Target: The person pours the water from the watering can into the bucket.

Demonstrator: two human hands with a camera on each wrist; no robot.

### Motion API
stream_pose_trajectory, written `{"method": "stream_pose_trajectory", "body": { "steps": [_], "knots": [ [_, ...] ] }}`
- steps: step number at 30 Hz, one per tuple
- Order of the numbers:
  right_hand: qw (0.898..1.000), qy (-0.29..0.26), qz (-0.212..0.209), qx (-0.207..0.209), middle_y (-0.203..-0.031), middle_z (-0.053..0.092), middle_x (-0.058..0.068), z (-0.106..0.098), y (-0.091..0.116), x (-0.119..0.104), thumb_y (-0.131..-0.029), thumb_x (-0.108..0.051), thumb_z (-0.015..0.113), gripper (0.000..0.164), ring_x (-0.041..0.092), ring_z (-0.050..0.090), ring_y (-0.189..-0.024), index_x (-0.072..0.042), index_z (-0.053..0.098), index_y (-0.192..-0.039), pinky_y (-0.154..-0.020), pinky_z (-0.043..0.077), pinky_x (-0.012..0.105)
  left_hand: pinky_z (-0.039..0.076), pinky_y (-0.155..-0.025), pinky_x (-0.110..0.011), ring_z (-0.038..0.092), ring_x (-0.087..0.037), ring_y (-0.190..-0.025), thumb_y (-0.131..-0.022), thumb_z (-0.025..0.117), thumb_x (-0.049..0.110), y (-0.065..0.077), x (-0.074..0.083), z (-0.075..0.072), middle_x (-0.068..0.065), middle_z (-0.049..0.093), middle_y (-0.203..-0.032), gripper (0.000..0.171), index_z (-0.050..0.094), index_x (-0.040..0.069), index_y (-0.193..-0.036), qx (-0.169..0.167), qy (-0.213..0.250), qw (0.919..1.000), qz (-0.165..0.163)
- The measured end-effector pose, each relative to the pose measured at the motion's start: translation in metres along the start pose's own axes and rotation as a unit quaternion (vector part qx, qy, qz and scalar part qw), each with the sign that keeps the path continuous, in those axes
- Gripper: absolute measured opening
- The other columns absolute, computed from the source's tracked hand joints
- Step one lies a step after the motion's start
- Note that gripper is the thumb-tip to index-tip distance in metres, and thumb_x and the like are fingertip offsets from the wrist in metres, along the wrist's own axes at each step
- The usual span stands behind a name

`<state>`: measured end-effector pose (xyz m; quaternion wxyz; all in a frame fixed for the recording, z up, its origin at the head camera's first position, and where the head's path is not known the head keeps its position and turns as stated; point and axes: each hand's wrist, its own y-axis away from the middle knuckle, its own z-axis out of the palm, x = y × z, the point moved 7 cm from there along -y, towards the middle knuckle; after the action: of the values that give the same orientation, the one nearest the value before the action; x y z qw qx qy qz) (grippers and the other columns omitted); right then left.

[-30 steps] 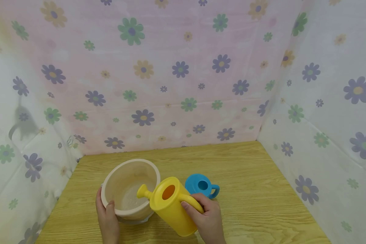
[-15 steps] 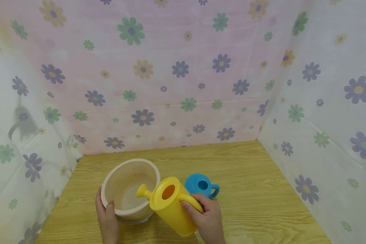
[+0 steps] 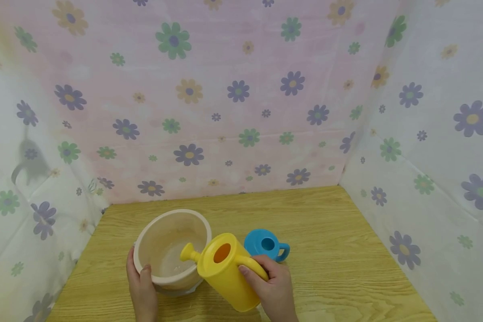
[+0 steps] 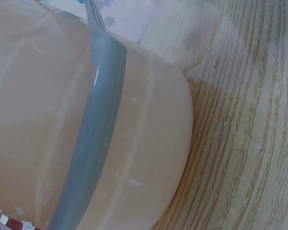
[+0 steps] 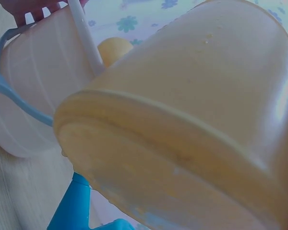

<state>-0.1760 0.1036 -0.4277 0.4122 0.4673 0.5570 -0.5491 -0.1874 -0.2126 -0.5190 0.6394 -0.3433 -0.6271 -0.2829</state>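
My left hand (image 3: 142,286) grips the near left rim of a beige bucket (image 3: 163,232), its thumb over the edge and fingers outside. Around the handle of a yellow watering can (image 3: 233,279), my right hand (image 3: 274,286) is curled. The can leans left, its flared spout (image 3: 188,253) above the bucket's opening. Drops show at the bucket's bottom. In the left wrist view, a grey-blue handle (image 4: 98,120) hangs against the bucket wall. The watering can's wet underside (image 5: 158,167) fills much of the right wrist view.
A blue watering can (image 3: 255,243) with a round opening and side handle stands behind the yellow one, close to my right hand. Water drops lie on the wood-grain table (image 3: 338,268). Flower-patterned cloth walls (image 3: 225,112) enclose the back and both sides.
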Motion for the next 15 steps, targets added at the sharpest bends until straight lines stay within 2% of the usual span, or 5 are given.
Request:
{"method": "stream_pose_trajectory", "body": {
  "steps": [8,15],
  "knots": [
    [1.0,0.001,-0.004,-0.002,-0.075,0.064,-0.001,0.0001,-0.0002,-0.0019,-0.075,-0.024,0.071,0.011,0.016,0.057,-0.058,-0.018,0.067,-0.084,-0.052,0.052,0.031,0.022,-0.104,-0.044,0.025,-0.021,-0.126,-0.092,0.032,0.013,0.0009,0.0016,0.0006,0.005,0.021,-0.145,0.054,0.021,0.032,-0.141,-0.003,0.001,1.0,-0.003],
    [1.0,0.0,0.017,-0.008,-0.077,0.065,0.0,0.0001,-0.0006,0.0006,-0.074,-0.023,0.071,0.014,0.016,0.058,-0.061,-0.015,0.067,-0.085,-0.056,0.052,0.03,0.022,-0.104,-0.044,0.025,-0.021,-0.126,-0.092,0.032,0.013,0.001,0.0014,0.0008,0.005,0.021,-0.144,0.054,0.021,0.033,-0.14,-0.004,0.001,1.0,-0.002]
  ]
}}
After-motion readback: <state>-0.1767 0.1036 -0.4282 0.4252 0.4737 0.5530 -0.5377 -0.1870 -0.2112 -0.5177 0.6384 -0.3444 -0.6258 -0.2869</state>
